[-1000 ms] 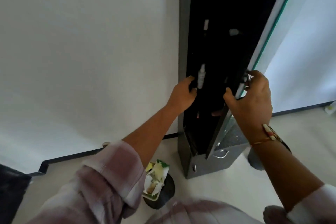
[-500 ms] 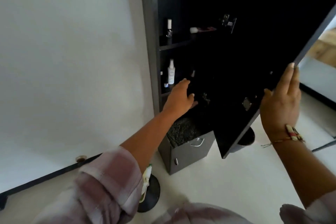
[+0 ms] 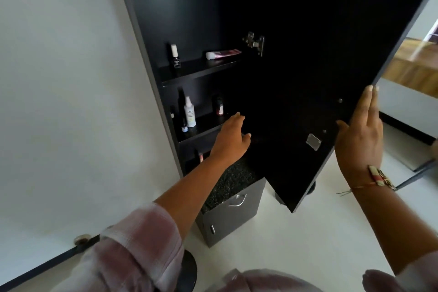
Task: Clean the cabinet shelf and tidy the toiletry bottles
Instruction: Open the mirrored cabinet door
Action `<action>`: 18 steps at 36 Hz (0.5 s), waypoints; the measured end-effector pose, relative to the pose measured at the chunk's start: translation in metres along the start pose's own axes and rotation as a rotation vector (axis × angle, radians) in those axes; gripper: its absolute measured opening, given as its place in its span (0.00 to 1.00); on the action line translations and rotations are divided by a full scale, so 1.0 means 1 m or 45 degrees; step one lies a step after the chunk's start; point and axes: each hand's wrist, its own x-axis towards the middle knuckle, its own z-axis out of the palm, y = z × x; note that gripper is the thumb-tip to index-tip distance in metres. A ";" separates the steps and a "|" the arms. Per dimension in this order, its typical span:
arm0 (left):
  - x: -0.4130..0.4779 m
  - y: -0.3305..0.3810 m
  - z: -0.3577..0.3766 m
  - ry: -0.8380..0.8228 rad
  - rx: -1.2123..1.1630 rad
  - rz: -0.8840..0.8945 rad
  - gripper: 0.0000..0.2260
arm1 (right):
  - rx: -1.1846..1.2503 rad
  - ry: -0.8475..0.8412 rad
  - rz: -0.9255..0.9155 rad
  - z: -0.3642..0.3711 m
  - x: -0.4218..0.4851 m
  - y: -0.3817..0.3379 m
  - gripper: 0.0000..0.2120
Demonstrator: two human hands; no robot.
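- Shelves hidden a second earlier behind the near-shut door (image 3: 308, 78) stood exposed, since that door had swung wide on the black cabinet (image 3: 151, 78).
- At the left of the upper shelf (image 3: 199, 73) a white-capped bottle (image 3: 175, 58) stood upright. Further right a tube (image 3: 221, 54) lay on its side.
- On the middle shelf (image 3: 201, 129) a tall dark bottle (image 3: 181, 102), a white spray bottle (image 3: 189, 112) and a small bluish bottle (image 3: 184, 127) stood crowded together at the left end. A dark jar (image 3: 219, 106) stood apart to their right, further back.
- The left hand (image 3: 233, 140) hovered at the front edge of the middle shelf, fingers loosely spread and holding nothing. Whether it touched the shelf could not be told.
- At the far right, the right hand (image 3: 360, 135) steadied the door's free edge. Its straight fingers lay along that edge and its thumb lay near the inner face, so it was not clamped on the door.
- Judged from this, the opening step was finished and the cleaning had not begun, as no cloth was in view.
- The next move probably called for the left hand to clear the middle shelf, taking one item at a time. The jar was nearest to it.
- The narrow bottles stood close enough together that a careless reach could have tipped them.
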 end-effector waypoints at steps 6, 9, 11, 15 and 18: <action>0.017 0.014 0.027 0.008 0.029 -0.032 0.26 | 0.009 -0.026 -0.009 0.005 0.016 0.029 0.40; 0.023 0.020 0.040 0.007 0.035 -0.051 0.26 | -0.036 -0.035 0.010 0.008 0.022 0.040 0.41; 0.026 0.024 0.049 0.012 0.046 -0.064 0.26 | -0.063 -0.045 0.003 0.011 0.025 0.048 0.41; 0.030 0.032 0.062 0.022 0.051 -0.106 0.26 | -0.033 -0.065 -0.007 0.018 0.029 0.060 0.41; 0.030 0.035 0.069 0.035 0.065 -0.114 0.27 | -0.113 -0.046 -0.021 0.019 0.030 0.063 0.38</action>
